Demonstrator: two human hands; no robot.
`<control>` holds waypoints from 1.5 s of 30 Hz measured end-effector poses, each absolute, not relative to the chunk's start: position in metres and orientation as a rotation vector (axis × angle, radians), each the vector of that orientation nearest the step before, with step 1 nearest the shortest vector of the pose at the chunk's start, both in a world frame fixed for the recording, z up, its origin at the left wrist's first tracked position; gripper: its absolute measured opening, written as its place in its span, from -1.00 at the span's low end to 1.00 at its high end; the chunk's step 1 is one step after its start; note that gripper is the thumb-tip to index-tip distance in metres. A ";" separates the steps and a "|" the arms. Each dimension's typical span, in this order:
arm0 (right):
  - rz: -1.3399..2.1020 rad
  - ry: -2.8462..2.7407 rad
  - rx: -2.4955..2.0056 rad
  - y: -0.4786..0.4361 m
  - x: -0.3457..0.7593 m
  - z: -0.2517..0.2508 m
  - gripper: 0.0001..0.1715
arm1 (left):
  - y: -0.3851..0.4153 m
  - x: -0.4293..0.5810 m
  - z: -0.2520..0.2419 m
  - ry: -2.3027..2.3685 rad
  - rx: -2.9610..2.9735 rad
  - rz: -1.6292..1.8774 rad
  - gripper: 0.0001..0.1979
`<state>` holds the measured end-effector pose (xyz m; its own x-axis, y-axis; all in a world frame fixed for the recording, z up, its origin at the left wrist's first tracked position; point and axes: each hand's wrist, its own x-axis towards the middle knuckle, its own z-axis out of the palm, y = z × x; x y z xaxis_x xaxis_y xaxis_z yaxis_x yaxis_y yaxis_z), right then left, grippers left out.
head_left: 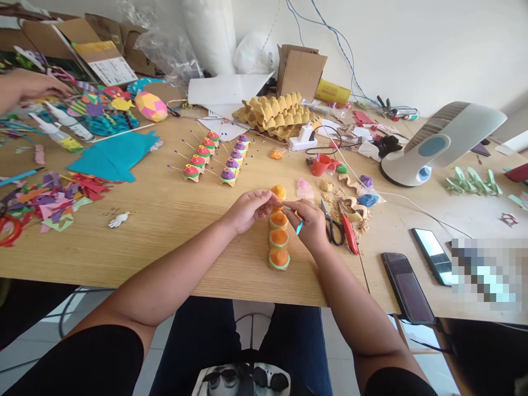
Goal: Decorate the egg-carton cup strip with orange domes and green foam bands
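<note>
On the pale wooden table (165, 220), close to its near edge and straight ahead: a row of four orange-painted egg-carton cups with green rims (279, 239), set end to end and running away from the body. At the far end of that row, both hands together. Left hand (247, 209) loosely curled, fingertips pinched against the row's left side, about where the farthest cup meets the second. Right hand (312, 224) just across on the row's right side, fingers closed around a thin turquoise stick (300, 226), thumb and forefinger at the same spot on the row. Nearest two cups free of both hands, lying between the wrists. Just right of the right hand, black-handled scissors (331, 225) and a red-handled cutter (348, 235), flat on the wood. Farther back on the left, two more cup rows in red, green and purple, stuck with pins (214, 157). At the far left corner, another person's hand (35, 85) over coloured paper shapes.
</note>
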<state>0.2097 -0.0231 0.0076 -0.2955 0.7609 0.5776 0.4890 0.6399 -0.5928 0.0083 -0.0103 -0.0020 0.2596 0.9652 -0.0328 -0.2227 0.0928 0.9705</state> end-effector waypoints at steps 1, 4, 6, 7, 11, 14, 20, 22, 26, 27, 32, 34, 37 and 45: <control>0.379 -1.951 -0.990 -0.023 0.210 0.009 -0.70 | -0.010 0.009 -0.002 0.923 1.129 1.114 -0.57; 0.394 -1.918 -1.024 -0.023 0.212 0.010 -0.59 | -0.010 0.009 -0.004 1.055 1.229 1.239 -0.64; 0.428 -1.893 -1.066 -0.022 0.213 0.010 -0.48 | -0.010 0.009 -0.004 1.104 1.313 1.308 -0.67; 0.452 -1.877 -1.086 -0.021 0.213 0.010 -0.44 | -0.011 0.009 -0.005 1.114 1.358 1.334 -0.68; 0.553 -1.786 -1.144 -0.019 0.214 0.007 -0.54 | -0.011 0.007 -0.005 1.149 1.479 1.381 -0.67; 0.628 -1.708 -1.167 -0.017 0.214 0.005 -0.68 | -0.013 0.007 -0.006 1.170 1.522 1.380 -0.64; 0.721 -1.699 -1.152 -0.015 0.215 0.003 -0.49 | -0.020 0.009 0.000 1.128 1.839 1.314 -0.63; 0.709 -1.743 -1.134 -0.016 0.215 0.005 -0.38 | -0.022 0.010 0.002 1.048 1.997 1.278 -0.60; 0.624 -1.899 -1.043 -0.018 0.212 0.006 -0.31 | -0.023 0.013 0.004 0.958 2.134 1.230 -0.66; 0.606 -1.933 -1.024 -0.019 0.211 0.006 -0.31 | -0.023 0.014 0.004 0.972 2.142 1.215 -0.70; 0.598 -2.003 -0.951 -0.019 0.212 0.007 -0.28 | -0.022 0.014 0.000 1.026 2.177 1.186 -0.75; 0.596 -1.993 -0.957 -0.019 0.212 0.008 -0.23 | -0.021 0.013 -0.001 1.020 2.202 1.226 -0.76; 0.637 -1.957 -1.005 -0.019 0.211 0.010 -0.22 | -0.019 0.011 -0.003 1.010 2.265 1.347 -0.79; 1.015 -1.694 -1.055 -0.020 0.208 0.008 -0.49 | -0.016 0.013 -0.005 0.941 2.431 1.545 -0.86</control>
<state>0.2078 -0.0202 0.0078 -0.2601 0.9333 0.2477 0.2220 0.3075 -0.9253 0.0128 -0.0156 -0.0045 0.2893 0.5535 0.7810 0.4401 -0.8015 0.4050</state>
